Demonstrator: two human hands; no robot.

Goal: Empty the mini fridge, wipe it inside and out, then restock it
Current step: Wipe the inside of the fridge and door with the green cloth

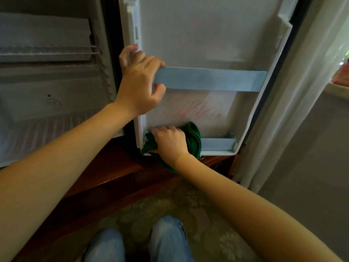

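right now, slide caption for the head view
Right hand holds a green cloth low on the fridge door; left hand grips the blue rail.

A dark reddish wooden ledge (113, 176) carries the mini fridge (56, 103), whose open door (207, 35) hangs just above the ledge's right part. In the door, the lowest shelf (217, 144) holds a bunched green cloth (194, 137) at its left end. Below the ledge, pale patterned carpet covers the floor (188, 201).
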